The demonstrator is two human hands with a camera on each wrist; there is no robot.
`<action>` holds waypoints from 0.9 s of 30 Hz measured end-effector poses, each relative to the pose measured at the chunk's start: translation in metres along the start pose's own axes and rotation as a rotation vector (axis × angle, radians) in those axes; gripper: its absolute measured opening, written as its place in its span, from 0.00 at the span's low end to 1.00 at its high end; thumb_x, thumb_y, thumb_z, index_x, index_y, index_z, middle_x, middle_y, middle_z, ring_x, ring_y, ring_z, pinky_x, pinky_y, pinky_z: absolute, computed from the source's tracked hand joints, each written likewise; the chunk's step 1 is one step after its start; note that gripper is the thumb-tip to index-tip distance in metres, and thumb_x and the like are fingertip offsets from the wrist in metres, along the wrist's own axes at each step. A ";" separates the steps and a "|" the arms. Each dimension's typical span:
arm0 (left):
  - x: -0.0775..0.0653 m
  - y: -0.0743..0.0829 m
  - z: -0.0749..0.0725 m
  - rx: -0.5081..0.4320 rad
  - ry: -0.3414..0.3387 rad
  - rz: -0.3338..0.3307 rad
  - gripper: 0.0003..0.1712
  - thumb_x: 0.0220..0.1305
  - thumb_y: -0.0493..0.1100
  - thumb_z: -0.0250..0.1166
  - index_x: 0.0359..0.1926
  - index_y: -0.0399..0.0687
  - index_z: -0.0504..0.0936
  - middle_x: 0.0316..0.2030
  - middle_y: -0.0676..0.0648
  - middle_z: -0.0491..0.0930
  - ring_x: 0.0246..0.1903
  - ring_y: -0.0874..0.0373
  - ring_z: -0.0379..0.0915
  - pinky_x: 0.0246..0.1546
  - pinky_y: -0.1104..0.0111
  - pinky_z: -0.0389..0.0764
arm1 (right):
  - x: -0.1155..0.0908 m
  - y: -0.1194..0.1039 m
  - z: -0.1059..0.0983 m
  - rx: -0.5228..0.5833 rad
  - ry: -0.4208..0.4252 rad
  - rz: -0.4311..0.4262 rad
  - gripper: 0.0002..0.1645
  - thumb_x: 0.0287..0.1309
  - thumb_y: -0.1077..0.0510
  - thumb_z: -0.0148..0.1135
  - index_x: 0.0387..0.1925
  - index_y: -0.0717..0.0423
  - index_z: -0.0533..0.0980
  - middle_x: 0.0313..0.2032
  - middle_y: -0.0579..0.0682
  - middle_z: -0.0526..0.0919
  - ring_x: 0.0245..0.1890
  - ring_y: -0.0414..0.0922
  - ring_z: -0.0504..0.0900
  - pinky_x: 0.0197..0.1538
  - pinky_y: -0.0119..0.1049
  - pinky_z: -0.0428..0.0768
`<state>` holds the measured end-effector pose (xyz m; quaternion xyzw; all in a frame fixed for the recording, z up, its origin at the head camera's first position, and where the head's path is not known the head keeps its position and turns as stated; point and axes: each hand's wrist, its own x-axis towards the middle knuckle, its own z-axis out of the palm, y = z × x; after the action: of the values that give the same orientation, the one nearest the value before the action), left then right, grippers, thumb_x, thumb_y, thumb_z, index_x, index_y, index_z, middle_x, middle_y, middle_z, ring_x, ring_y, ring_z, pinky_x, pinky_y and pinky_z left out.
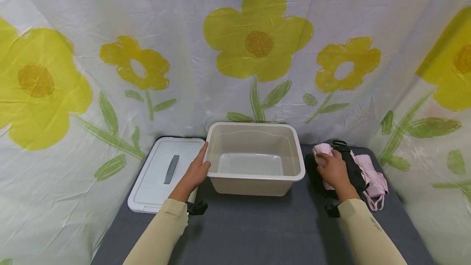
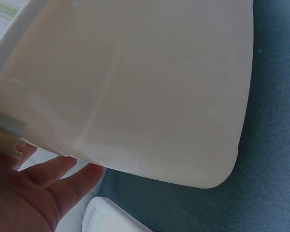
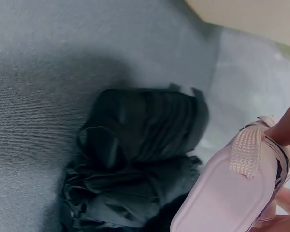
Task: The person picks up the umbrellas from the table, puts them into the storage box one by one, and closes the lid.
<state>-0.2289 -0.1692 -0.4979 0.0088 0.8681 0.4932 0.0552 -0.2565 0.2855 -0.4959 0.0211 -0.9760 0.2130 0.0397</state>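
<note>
One firm pinch suits the pale-pink strapped bundle (image 1: 322,149) clamped in the right grip (image 1: 333,169), while the left grip (image 1: 195,174), fingers straight, should steady the beige plastic tub (image 1: 250,186).

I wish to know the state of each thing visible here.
Tub: upright, uncovered
Lid: off, handle side up
Black items: lying close together
Left pink item: held
Right pink item: lying, unheld
Left grip: touching the tub
Right grip: holding the left pink item
</note>
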 end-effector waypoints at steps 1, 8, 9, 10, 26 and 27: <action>0.000 -0.001 0.000 0.002 0.003 0.002 0.41 0.68 0.40 0.41 0.77 0.69 0.37 0.77 0.47 0.42 0.76 0.46 0.40 0.71 0.45 0.50 | -0.001 -0.002 -0.002 0.009 0.006 -0.004 0.29 0.54 0.61 0.53 0.59 0.65 0.73 0.66 0.78 0.56 0.61 0.77 0.61 0.59 0.72 0.64; 0.000 -0.003 0.000 -0.007 0.017 -0.008 0.41 0.67 0.39 0.41 0.77 0.66 0.38 0.77 0.45 0.42 0.75 0.44 0.41 0.71 0.45 0.50 | -0.005 -0.016 -0.011 0.053 -0.001 0.016 0.30 0.55 0.59 0.53 0.61 0.62 0.72 0.68 0.76 0.53 0.62 0.76 0.61 0.59 0.71 0.64; -0.001 -0.003 0.000 -0.014 0.018 -0.011 0.41 0.68 0.39 0.41 0.77 0.66 0.38 0.77 0.46 0.42 0.75 0.44 0.41 0.72 0.45 0.50 | -0.005 -0.018 -0.012 0.059 -0.005 0.022 0.31 0.55 0.59 0.54 0.62 0.61 0.72 0.69 0.75 0.52 0.63 0.75 0.61 0.60 0.71 0.64; -0.001 -0.002 0.000 -0.020 0.018 -0.011 0.41 0.68 0.39 0.41 0.77 0.65 0.39 0.77 0.46 0.42 0.75 0.44 0.40 0.72 0.45 0.49 | -0.006 -0.020 -0.013 0.064 -0.008 0.025 0.31 0.55 0.59 0.54 0.62 0.61 0.71 0.69 0.75 0.52 0.63 0.75 0.60 0.60 0.71 0.64; -0.002 0.004 0.000 -0.028 0.010 0.004 0.41 0.68 0.38 0.41 0.77 0.65 0.38 0.77 0.46 0.42 0.76 0.45 0.40 0.72 0.45 0.49 | -0.015 -0.058 -0.047 0.102 0.066 -0.066 0.28 0.55 0.60 0.57 0.60 0.58 0.74 0.67 0.74 0.56 0.60 0.74 0.63 0.56 0.70 0.66; -0.002 0.004 0.000 -0.030 0.007 0.007 0.41 0.68 0.38 0.41 0.77 0.65 0.38 0.77 0.46 0.42 0.76 0.45 0.39 0.72 0.45 0.49 | -0.015 -0.060 -0.049 0.105 0.061 -0.061 0.28 0.55 0.60 0.57 0.60 0.58 0.74 0.67 0.74 0.56 0.61 0.74 0.63 0.56 0.71 0.66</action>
<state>-0.2270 -0.1674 -0.4939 0.0094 0.8608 0.5064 0.0503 -0.2347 0.2517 -0.4276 0.0466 -0.9607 0.2633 0.0749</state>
